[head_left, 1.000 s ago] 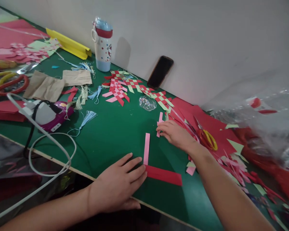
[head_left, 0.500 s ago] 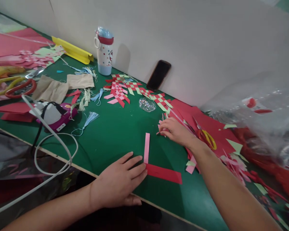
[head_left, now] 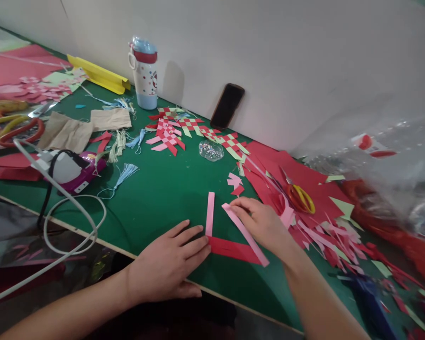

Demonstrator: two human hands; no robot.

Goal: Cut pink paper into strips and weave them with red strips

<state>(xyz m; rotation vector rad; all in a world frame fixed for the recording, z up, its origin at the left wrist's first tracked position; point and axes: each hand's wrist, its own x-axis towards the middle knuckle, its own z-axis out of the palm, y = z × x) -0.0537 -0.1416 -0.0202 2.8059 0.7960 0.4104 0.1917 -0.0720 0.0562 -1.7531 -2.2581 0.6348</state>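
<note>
Right hand (head_left: 260,224) pinching a pink paper strip (head_left: 247,234) — flat, narrow, straight-edged — slanted across a broader red strip (head_left: 230,249) on the smooth green table (head_left: 159,193); left hand (head_left: 170,267), fingers loosely spread, touches the red strip's end.

Craft workspace; home or small workshop, can't tell which. Green tabletop (head_left: 159,189) against plain wall (head_left: 304,71), strewn with making supplies: pink paper strips (head_left: 210,215), woven paper pieces (head_left: 230,140), tassels (head_left: 127,172), scissors (head_left: 306,200), paper offcuts (head_left: 340,240). Personal items too: drink bottle (head_left: 146,78), phone (head_left: 227,106).
</note>
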